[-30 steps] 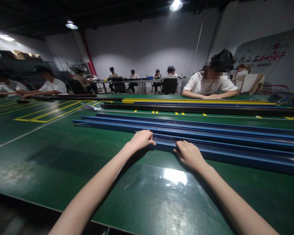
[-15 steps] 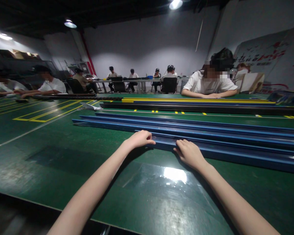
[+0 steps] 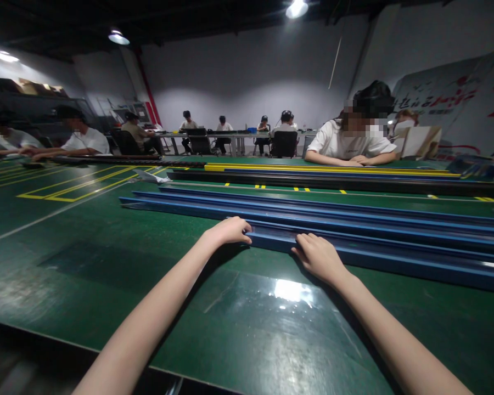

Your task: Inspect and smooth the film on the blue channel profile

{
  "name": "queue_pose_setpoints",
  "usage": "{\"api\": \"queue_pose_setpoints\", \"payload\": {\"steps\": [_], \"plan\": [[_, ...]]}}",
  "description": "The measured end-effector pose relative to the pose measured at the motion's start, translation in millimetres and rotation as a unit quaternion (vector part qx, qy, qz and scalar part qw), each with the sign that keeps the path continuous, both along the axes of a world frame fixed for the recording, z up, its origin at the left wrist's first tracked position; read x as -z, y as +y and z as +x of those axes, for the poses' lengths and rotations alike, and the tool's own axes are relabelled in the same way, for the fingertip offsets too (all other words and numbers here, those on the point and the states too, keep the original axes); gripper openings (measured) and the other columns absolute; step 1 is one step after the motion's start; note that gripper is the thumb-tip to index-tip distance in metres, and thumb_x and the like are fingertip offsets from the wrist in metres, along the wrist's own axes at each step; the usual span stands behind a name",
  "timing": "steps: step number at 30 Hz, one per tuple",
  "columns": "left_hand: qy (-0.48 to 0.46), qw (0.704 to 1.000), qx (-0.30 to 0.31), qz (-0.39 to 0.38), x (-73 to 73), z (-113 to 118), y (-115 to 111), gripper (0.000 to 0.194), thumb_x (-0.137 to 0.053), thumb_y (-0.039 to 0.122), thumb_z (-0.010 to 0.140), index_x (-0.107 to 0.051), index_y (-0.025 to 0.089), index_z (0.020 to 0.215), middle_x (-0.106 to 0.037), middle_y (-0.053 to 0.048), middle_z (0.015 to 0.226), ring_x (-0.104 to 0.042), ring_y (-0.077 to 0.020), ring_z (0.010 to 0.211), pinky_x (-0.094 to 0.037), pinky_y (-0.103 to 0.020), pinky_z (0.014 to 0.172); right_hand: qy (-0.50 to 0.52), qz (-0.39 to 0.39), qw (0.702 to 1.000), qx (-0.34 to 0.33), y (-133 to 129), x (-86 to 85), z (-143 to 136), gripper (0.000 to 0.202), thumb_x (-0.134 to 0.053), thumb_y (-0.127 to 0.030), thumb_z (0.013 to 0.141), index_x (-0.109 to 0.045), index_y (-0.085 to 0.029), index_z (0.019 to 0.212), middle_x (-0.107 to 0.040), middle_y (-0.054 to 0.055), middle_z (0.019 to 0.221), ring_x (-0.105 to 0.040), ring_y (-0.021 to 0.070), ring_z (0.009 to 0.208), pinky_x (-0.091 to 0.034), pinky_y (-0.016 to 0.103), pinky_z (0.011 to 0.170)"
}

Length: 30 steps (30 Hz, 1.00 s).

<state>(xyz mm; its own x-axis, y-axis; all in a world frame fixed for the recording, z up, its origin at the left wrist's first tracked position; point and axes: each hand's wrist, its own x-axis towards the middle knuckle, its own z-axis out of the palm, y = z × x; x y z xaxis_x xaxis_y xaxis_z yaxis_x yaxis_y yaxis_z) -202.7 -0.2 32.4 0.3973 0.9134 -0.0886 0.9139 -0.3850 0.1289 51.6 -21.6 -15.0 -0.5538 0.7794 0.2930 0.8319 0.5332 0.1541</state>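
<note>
Head view: left hand (image 3: 230,230) shifting left along the near blue channel (image 3: 271,240)

Left fingers: curling over the channel near its left end, thumb against the near wall, seemingly grasping; sitting slightly farther left than a second ago.
Right hand (image 3: 318,257): fingers curling over the same wall, seemingly gripping, staying put.
Effect: more wall is showing between the hands, the hold apparently widening.
Near blue channel: lying lengthwise on the green table (image 3: 127,307), running off right.
Far side: other blue channels (image 3: 181,210) are crowding it; a black length (image 3: 354,185) is resting farther off.
Room: table surface is stretching left; nearer, an apparent clear sheet (image 3: 263,307) is lying between the forearms, before the near edge.
</note>
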Motion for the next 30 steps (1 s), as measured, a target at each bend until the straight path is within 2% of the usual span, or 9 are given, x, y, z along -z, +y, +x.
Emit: {"api": "queue_pose_setpoints", "payload": {"steps": [5, 8, 12, 22, 27, 30], "plan": [[-0.005, 1.0, 0.006, -0.006, 0.5, -3, 1, 0.026, -0.059, 0.041, 0.071, -0.067, 0.022, 0.086, -0.068, -0.001, 0.08, -0.058, -0.015, 0.073, -0.035, -0.02, 0.06, -0.007, -0.026, 1.0, 0.008, -1, -5.6, -1, 0.026, -0.033, -0.033, 0.089, -0.053, -0.016, 0.089, -0.061, 0.008, 0.089, -0.052, 0.0199, 0.085, -0.031, 0.028, 0.068], [0.001, 1.0, 0.007, -0.013, -0.4, -4, 1, 0.022, -0.058, 0.041, 0.072, -0.066, 0.02, 0.074, -0.063, 0.0, 0.066, -0.053, -0.0132, 0.061, -0.03, -0.021, 0.053, -0.004, -0.055, 0.998, 0.011, -1, -10.6, -4, 0.026, -0.034, -0.033, 0.088, -0.053, -0.016, 0.094, -0.061, 0.009, 0.096, -0.054, 0.0197, 0.088, -0.033, 0.027, 0.069], [-0.001, 1.0, 0.003, -0.031, -3.8, -7, 0, 0.021, -0.058, 0.038, 0.072, -0.062, 0.019, 0.065, -0.057, 0.002, 0.058, -0.047, -0.0116, 0.055, -0.027, -0.022, 0.051, -0.002, -0.085, 0.996, 0.013, -1, -16.1, -9, 0.027, -0.033, -0.032, 0.088, -0.053, -0.017, 0.099, -0.061, 0.009, 0.097, -0.056, 0.0188, 0.088, -0.034, 0.026, 0.068], [-0.007, 0.998, -0.015, -0.065, -4.6, -26, 7, 0.022, -0.057, 0.038, 0.069, -0.058, 0.018, 0.061, -0.048, 0.004, 0.052, -0.042, -0.0107, 0.052, -0.026, -0.022, 0.049, -0.022, -0.109, 0.994, 0.004, 9, -27.5, -23, 0.028, -0.037, -0.038, 0.084, -0.057, -0.018, 0.083, -0.065, 0.007, 0.087, -0.06, 0.0201, 0.079, -0.032, 0.026, 0.059], [-0.007, 0.997, -0.035, -0.068, -5.8, -27, 8, 0.019, -0.06, 0.037, 0.066, -0.062, 0.018, 0.066, -0.055, 0.003, 0.057, -0.048, -0.0121, 0.057, -0.03, -0.022, 0.052, -0.013, -0.114, 0.993, -0.011, 11, -28.2, -30, 0.029, -0.037, -0.038, 0.085, -0.058, -0.019, 0.084, -0.066, 0.007, 0.088, -0.061, 0.0204, 0.082, -0.034, 0.026, 0.061], [0.003, 0.996, -0.04, -0.075, -9.5, -28, 6, 0.018, -0.06, 0.037, 0.065, -0.063, 0.019, 0.068, -0.058, 0.002, 0.059, -0.05, -0.0124, 0.059, -0.031, -0.021, 0.053, 0.007, -0.126, 0.992, -0.02, 10, -28.1, -36, 0.031, -0.036, -0.041, 0.086, -0.056, -0.02, 0.095, -0.066, 0.007, 0.093, -0.06, 0.0202, 0.085, -0.035, 0.026, 0.064]]}}
